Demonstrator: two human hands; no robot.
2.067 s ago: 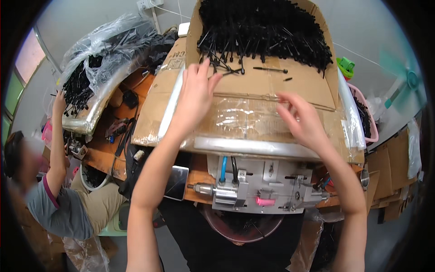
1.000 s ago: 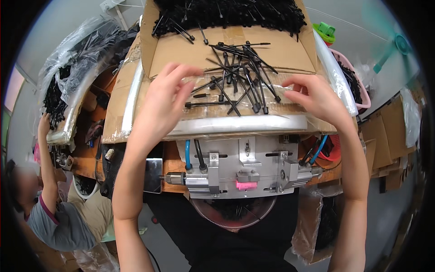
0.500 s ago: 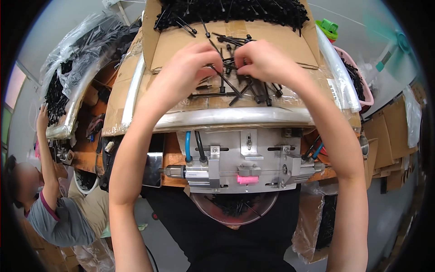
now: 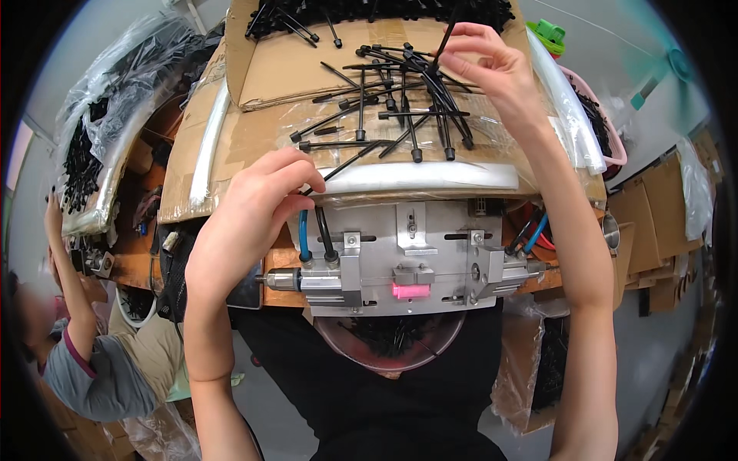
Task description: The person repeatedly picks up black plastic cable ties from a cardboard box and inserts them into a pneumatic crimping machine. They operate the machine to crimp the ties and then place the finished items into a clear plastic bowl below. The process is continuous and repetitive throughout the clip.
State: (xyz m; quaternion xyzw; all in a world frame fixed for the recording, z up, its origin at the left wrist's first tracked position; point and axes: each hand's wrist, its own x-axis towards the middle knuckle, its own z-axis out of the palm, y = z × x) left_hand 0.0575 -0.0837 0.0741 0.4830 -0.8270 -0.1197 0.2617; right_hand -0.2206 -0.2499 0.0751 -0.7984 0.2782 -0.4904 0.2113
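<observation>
The left hand (image 4: 250,219) hangs over the near edge of the flattened brown cardboard sheet (image 4: 231,146), its grip nearly closed: thumb and forefinger pinch the tip of one thin black plastic rod (image 4: 350,160), which slants up and to the right across the glossy clear film taped over the cardboard. The right hand (image 4: 492,73) is raised further back, its fingers drawn together on the upper end of another slim black rod (image 4: 444,34) that stands almost upright above the loose pile of black rods (image 4: 400,100). Those rods are thin and straight, many with a small thicker cap at one end, and lie criss-crossed on the cardboard between the two hands. Behind them an open brown cardboard box (image 4: 269,65) holds a dense, bristly mass of the same black pieces.

Just below the cardboard's edge sits a boxy grey metal fixture (image 4: 407,253), flat-faced and matt, with bolted brackets, a small bright pink block (image 4: 410,290) at its lower middle, and a blue hose (image 4: 304,238) beside a black one on its left. Under it is a round reddish bowl (image 4: 388,346) with dark pieces inside. To the left, crinkled clear plastic bags (image 4: 115,92) bulge with more black parts, and another person (image 4: 84,346) in a grey top reaches up toward them. The orange-brown tabletop (image 4: 131,269) shows beneath.
</observation>
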